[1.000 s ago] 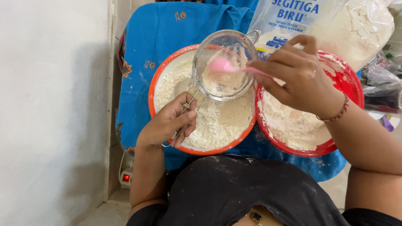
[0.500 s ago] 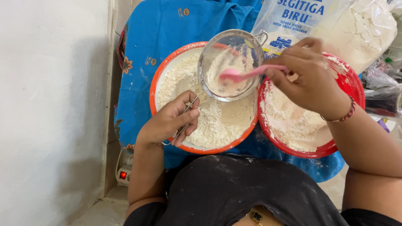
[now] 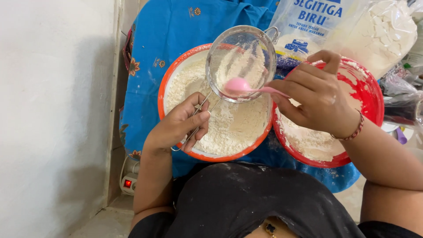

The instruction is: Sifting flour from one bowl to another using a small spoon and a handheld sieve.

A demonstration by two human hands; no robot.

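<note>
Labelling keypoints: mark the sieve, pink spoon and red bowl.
sieve (image 3: 240,53), head view, on its mesh.
pink spoon (image 3: 238,84), head view, on its bowl end.
red bowl (image 3: 368,94), head view, on its bare inner wall.

A blue floral-print cloth (image 3: 176,31) covers the work surface. On it sit an orange-rimmed bowl of flour (image 3: 165,94), a red bowl (image 3: 370,92) touching its right side, and a flour bag (image 3: 335,26) behind the red bowl.

Pink spoon (image 3: 246,86), orange-rimmed bowl (image 3: 164,86), red bowl (image 3: 368,94), blue floral cloth (image 3: 176,26)
</note>
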